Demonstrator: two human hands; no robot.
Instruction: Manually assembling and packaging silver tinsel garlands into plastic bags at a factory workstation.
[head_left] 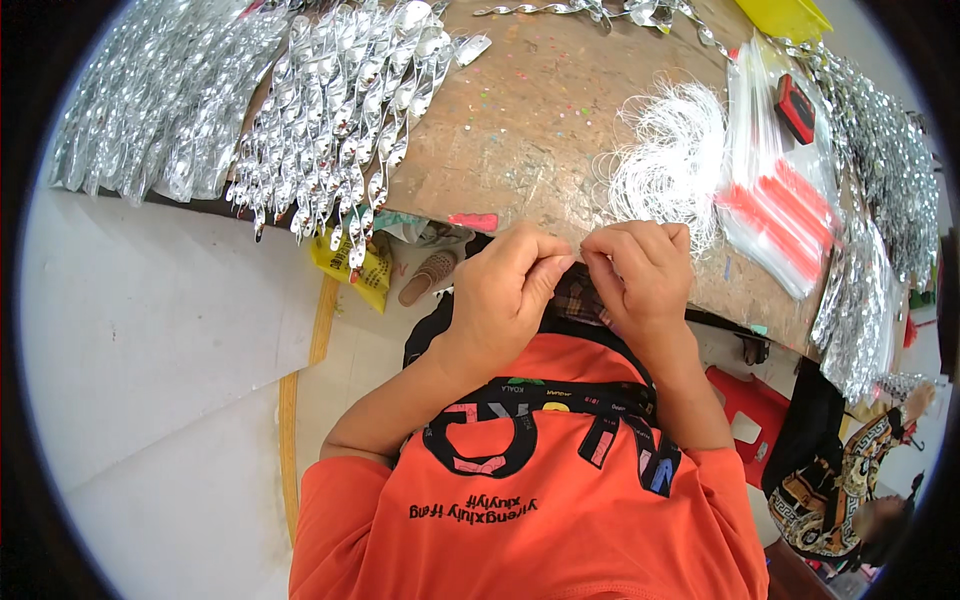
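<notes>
My left hand (505,290) and my right hand (640,270) meet fingertip to fingertip at the near edge of a worn brown table (520,130). Both pinch something very thin between thumb and forefinger; it looks like a fine white thread, too small to see clearly. A tangled bundle of white thread loops (670,155) lies on the table just beyond my right hand. Rows of silver twisted spiral ornaments (340,110) lie on the table beyond my left hand, up and to the left.
More silver spirals are heaped at far left (150,90) and along the right edge (880,200). Clear plastic bags with red strips (780,200) and a small red-black object (796,108) sit right. A red stool (750,400) and another person (850,480) are at lower right.
</notes>
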